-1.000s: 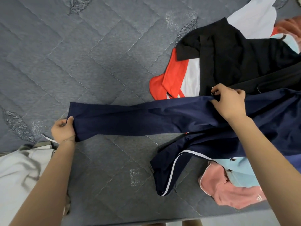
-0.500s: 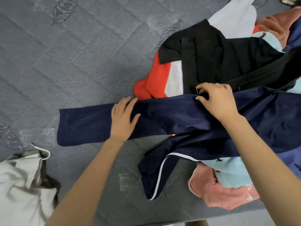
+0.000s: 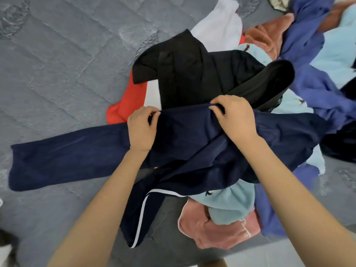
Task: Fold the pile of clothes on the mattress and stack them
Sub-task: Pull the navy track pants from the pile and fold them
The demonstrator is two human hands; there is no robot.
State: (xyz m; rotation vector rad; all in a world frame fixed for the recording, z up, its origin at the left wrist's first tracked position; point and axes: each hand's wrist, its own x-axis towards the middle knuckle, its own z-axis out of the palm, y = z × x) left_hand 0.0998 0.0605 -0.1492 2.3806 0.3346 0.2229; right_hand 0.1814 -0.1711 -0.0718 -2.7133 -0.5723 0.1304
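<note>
Left hand (image 3: 141, 130) now beside right hand (image 3: 234, 116) on navy garment (image 3: 192, 145)

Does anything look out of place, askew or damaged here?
Nothing damaged. The navy garment lies askew: one leg flat on the mattress, the rest twisted over the unfolded pile, where the left hand and right hand grip its upper edge.

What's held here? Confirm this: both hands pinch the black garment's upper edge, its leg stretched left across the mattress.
Wrong garment. In the head view the left hand and right hand pinch the upper edge of the navy trousers, not the black garment lying behind them; one leg stretches left across the mattress.
</note>
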